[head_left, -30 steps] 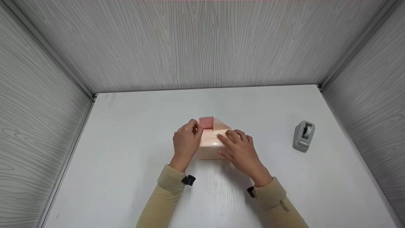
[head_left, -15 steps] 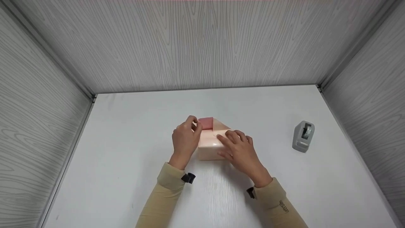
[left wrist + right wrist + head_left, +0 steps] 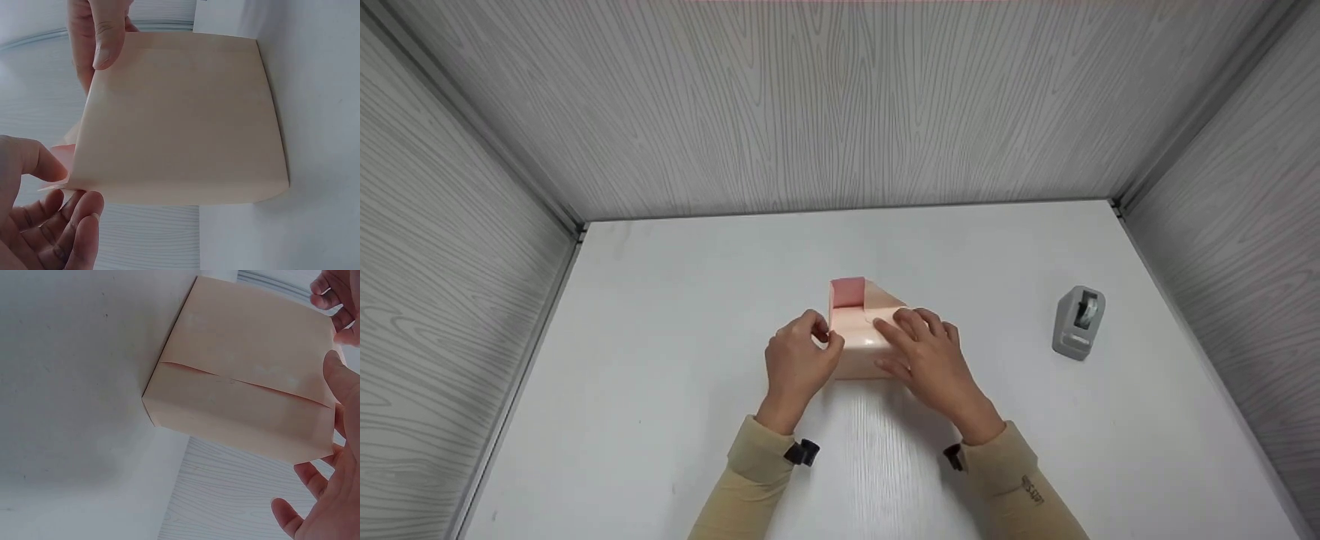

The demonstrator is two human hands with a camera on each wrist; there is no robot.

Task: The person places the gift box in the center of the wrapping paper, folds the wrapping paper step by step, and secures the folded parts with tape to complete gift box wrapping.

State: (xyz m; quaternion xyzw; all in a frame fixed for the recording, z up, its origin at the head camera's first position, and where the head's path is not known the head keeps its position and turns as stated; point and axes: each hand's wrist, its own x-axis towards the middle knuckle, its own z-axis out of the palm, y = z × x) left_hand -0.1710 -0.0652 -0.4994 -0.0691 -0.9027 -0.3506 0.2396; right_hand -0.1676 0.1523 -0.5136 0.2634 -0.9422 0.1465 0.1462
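Note:
A peach, box-shaped paper package (image 3: pixel 855 330) with a pink patch (image 3: pixel 849 292) at its far top end stands mid-table. Its near left top edge is pinched by my left hand (image 3: pixel 801 358), thumb and fingertips meeting on the paper's rim in the left wrist view. My right hand (image 3: pixel 934 360) rests on the package's right side. Its index finger lies extended across the top while the thumb presses the near face. A slanted flap (image 3: pixel 883 297) rises behind those fingers. From the right wrist, a paper seam (image 3: pixel 225 378) runs along one face.
A grey tape dispenser (image 3: pixel 1078 322) stands on the right part of the white table (image 3: pixel 660 315). Wood-grain panels (image 3: pixel 840 105) enclose the back and both sides.
My left hand has slid along the package's left edge toward the near side, uncovering the far left corner. The right hand stays in place.

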